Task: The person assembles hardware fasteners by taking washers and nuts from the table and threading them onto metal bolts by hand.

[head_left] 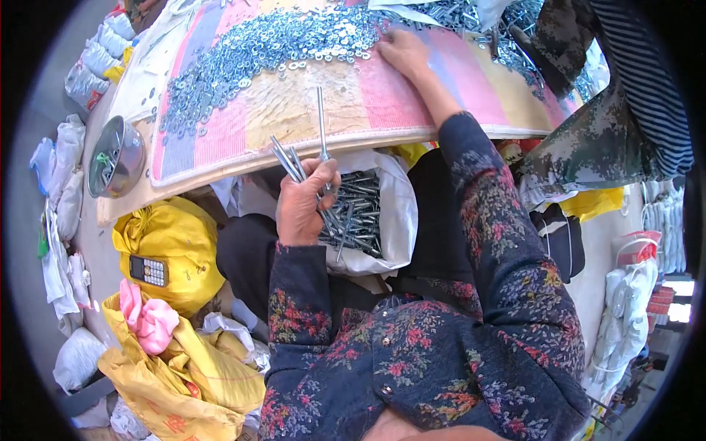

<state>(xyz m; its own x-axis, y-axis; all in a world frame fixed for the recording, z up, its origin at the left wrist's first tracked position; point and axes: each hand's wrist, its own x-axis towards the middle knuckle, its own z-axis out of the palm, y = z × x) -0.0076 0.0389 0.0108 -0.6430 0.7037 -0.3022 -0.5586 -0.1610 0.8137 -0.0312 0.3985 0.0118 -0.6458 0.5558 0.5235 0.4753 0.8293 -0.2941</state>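
My left hand (303,202) is closed around several long metal bolts (321,121), one standing upright and the others tilted left. Below it, an open white sack (401,220) in my lap holds many similar bolts (362,209). My right hand (406,53) reaches across the table to the edge of a wide heap of small metal washers (279,40). Its fingers are bent together at the heap, and whatever lies between the fingertips is too small to make out. A striped cloth (309,99) in pink, yellow and blue covers the table under the washers.
A metal bowl (132,158) stands at the table's left corner. More metal parts (518,15) lie at the far right, by a person in camouflage trousers (588,140). Yellow bags (176,235), one with a keypad phone (148,270) on it, sit at my left. Filled white sacks (621,316) line the right.
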